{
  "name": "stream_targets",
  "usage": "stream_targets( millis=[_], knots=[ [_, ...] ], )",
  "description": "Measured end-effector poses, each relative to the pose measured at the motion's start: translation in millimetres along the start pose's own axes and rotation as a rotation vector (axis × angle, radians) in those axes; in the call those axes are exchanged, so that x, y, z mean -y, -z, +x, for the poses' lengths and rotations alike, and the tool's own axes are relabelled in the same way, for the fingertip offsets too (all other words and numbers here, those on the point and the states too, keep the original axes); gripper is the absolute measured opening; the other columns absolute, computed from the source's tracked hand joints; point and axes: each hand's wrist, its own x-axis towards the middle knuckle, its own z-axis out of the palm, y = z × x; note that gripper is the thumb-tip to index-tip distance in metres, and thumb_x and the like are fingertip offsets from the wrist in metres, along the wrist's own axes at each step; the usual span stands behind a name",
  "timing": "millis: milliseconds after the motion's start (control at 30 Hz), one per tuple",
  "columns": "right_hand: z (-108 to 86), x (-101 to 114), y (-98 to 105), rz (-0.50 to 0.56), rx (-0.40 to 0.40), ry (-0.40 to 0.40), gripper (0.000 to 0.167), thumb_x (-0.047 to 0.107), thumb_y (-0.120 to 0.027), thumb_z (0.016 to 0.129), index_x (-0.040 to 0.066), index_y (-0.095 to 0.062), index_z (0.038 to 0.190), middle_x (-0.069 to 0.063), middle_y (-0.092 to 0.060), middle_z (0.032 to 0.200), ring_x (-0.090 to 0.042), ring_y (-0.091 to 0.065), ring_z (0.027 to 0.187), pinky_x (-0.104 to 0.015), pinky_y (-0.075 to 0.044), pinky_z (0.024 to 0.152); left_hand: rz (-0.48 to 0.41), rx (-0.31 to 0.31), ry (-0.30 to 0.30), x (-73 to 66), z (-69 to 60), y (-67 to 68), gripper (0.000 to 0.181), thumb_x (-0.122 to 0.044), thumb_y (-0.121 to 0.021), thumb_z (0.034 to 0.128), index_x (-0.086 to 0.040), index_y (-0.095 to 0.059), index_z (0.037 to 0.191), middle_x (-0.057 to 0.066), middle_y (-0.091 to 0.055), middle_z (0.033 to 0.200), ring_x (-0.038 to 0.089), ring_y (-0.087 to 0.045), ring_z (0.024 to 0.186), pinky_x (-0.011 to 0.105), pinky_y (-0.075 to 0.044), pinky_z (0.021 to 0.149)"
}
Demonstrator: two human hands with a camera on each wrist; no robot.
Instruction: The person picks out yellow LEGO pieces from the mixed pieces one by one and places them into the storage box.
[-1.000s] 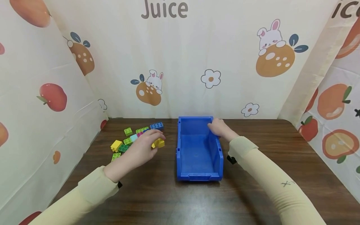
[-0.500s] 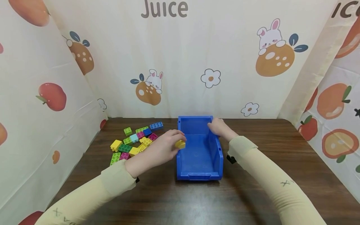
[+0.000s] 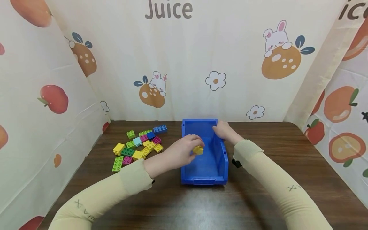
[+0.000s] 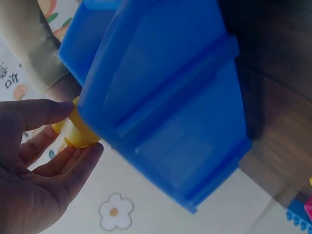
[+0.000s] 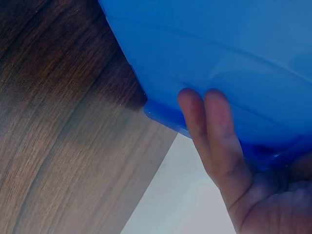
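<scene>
A yellow building brick [image 3: 198,150] is pinched between the thumb and fingers of my left hand [image 3: 182,151], over the inside of a blue plastic bin [image 3: 204,172]. In the left wrist view, the bin's side wall [image 4: 180,102] partly hides that yellow brick [image 4: 84,132]. At the bin's back right corner, my right hand [image 3: 225,131] grips the rim. Two of its fingers [image 5: 219,119] lie along the outside of the wall in the right wrist view; the thumb is hidden there.
Left of the bin lie several loose bricks, among them a dark green brick [image 3: 127,151], a lime brick [image 3: 117,163] and a blue brick [image 3: 160,128]. A printed curtain [image 3: 184,57] stands behind the wooden table [image 3: 273,153].
My left hand has carried the yellow brick rightward from beside the loose bricks to over the bin. The right hand and bin have stayed in place.
</scene>
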Motion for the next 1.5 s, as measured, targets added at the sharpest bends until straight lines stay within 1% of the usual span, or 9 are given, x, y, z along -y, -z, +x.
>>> stream_targets(
  millis=[67,167,267,367,533,767,933,1233,1500],
  knots=[
    [0.2,0,0,-0.002,0.001,-0.001,0.031,0.022,-0.033,0.1,-0.001,-0.052,0.093,-0.003,-0.043,0.06,-0.014,-0.051,0.05,-0.029,-0.053,0.054,-0.009,0.023,-0.007,-0.8,3.1,-5.8,0.032,-0.009,-0.072,0.0824,-0.015,-0.064,0.112,0.003,-0.06,0.119,0.017,-0.055,0.114,0.029,-0.05,0.093],
    [1.0,-1,0,-0.021,-0.011,-0.005,0.03,0.023,-0.034,0.1,0.004,-0.048,0.082,-0.002,-0.04,0.058,-0.014,-0.049,0.049,-0.026,-0.05,0.051,0.002,0.069,-0.025,-1.4,6.5,-19.0,0.03,-0.008,-0.071,0.0829,-0.014,-0.065,0.111,0.003,-0.062,0.115,0.016,-0.057,0.11,0.028,-0.05,0.092],
    [1.7,0,-1,-0.041,-0.012,-0.016,0.032,0.023,-0.033,0.1,0.01,-0.04,0.073,-0.001,-0.037,0.055,-0.013,-0.046,0.047,-0.025,-0.046,0.048,0.085,0.117,-0.051,-0.8,7.4,-34.6,0.029,-0.008,-0.07,0.0841,-0.014,-0.065,0.112,0.002,-0.063,0.113,0.015,-0.057,0.105,0.026,-0.051,0.09],
    [2.1,0,-2,-0.05,-0.006,-0.019,0.033,0.024,-0.033,0.101,0.011,-0.037,0.07,0.0,-0.036,0.053,-0.013,-0.045,0.047,-0.025,-0.045,0.047,0.159,0.141,-0.056,-1.4,8.5,-44.6,0.029,-0.008,-0.069,0.0842,-0.013,-0.066,0.113,0.002,-0.064,0.11,0.015,-0.057,0.102,0.025,-0.051,0.088],
    [-0.1,-1,-1,-0.039,-0.016,-0.005,0.03,0.023,-0.033,0.1,0.011,-0.039,0.074,-0.001,-0.038,0.056,-0.014,-0.048,0.049,-0.025,-0.048,0.049,0.19,0.173,-0.023,-9.0,15.1,-48.0,0.03,-0.006,-0.068,0.0851,-0.012,-0.065,0.114,0.003,-0.064,0.109,0.015,-0.058,0.1,0.025,-0.051,0.087],
    [-0.9,-1,0,-0.016,-0.012,0.016,0.029,0.022,-0.033,0.099,0.01,-0.038,0.074,-0.001,-0.037,0.056,-0.013,-0.048,0.048,-0.028,-0.051,0.051,0.239,0.207,-0.035,-20.0,24.1,-57.7,0.027,-0.006,-0.066,0.0861,-0.011,-0.066,0.112,0.004,-0.065,0.104,0.014,-0.059,0.095,0.022,-0.052,0.082],
    [-0.2,-1,0,-0.007,-0.011,0.017,0.027,0.022,-0.033,0.1,0.007,-0.043,0.079,-0.002,-0.038,0.058,-0.014,-0.051,0.05,-0.028,-0.053,0.052,0.263,0.204,-0.05,-20.6,28.0,-65.8,0.026,-0.004,-0.067,0.0847,-0.012,-0.066,0.11,0.003,-0.064,0.099,0.013,-0.059,0.089,0.02,-0.052,0.077],
    [1.2,-1,-2,-0.013,-0.006,0.003,0.027,0.023,-0.032,0.1,0.009,-0.04,0.078,-0.001,-0.038,0.059,-0.014,-0.05,0.051,-0.035,-0.055,0.061,0.268,0.188,-0.07,-17.4,31.1,-77.8,0.025,-0.003,-0.066,0.0845,-0.012,-0.066,0.108,0.002,-0.063,0.097,0.012,-0.057,0.085,0.018,-0.05,0.073],
    [1.9,-1,-1,-0.018,-0.001,-0.006,0.028,0.022,-0.032,0.1,0.007,-0.045,0.081,-0.002,-0.04,0.06,-0.015,-0.052,0.052,-0.034,-0.055,0.06,0.246,0.212,-0.058,-17.1,36.0,-84.6,0.022,-0.009,-0.062,0.0903,-0.012,-0.066,0.112,0.003,-0.063,0.1,0.011,-0.057,0.086,0.02,-0.051,0.076]
  ],
)
